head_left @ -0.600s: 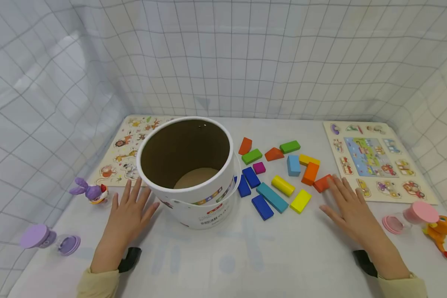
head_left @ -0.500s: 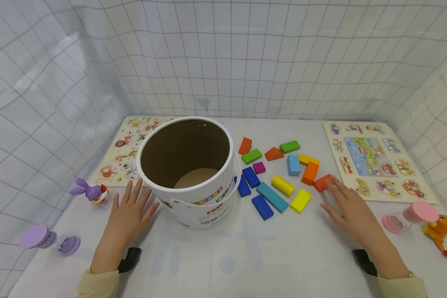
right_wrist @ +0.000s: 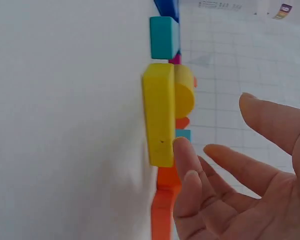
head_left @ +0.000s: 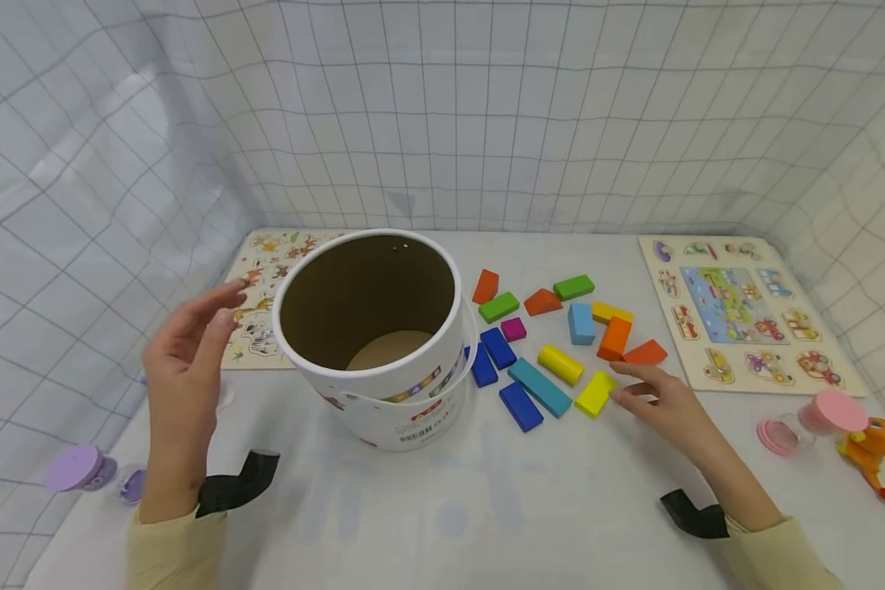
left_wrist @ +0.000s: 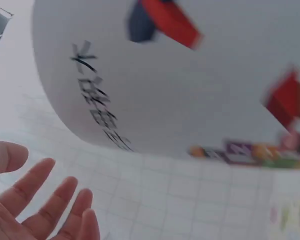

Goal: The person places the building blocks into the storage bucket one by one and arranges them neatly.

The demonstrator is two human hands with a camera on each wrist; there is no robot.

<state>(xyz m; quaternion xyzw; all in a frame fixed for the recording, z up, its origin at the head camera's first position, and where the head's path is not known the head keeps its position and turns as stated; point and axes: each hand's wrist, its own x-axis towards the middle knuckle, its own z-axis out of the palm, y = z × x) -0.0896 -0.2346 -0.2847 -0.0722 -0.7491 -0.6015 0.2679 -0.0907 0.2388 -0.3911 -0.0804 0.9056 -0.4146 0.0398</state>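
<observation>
A white bucket [head_left: 420,426] with a wire handle stands upright left of the middle, its inside showing only a brown bottom. To its left my left hand [head_left: 184,369] is raised off the table, thumb and fingers apart and holding nothing. The left wrist view has those fingers [left_wrist: 65,200] below the bucket's printed wall [left_wrist: 140,100]. My right hand [head_left: 667,414] hovers at the right end of a yellow rectangular block [head_left: 596,394], its thumb and fingers spread in the right wrist view. Whether a fingertip touches that block I cannot tell. A red-orange wedge block [head_left: 645,352] lies just beyond the hand.
Several coloured blocks, among them a yellow cylinder [head_left: 560,365] and a teal bar [head_left: 539,387], lie right of the bucket. Picture puzzle boards [head_left: 745,315] lie at both back corners. A pink-lidded jar [head_left: 819,418] and orange figure [head_left: 873,455] sit far right; a purple jar [head_left: 81,469] far left.
My left hand has lifted off the table and turned beside the bucket. The right hand has moved left from the red-orange wedge to the yellow block; the wedge has turned slightly.
</observation>
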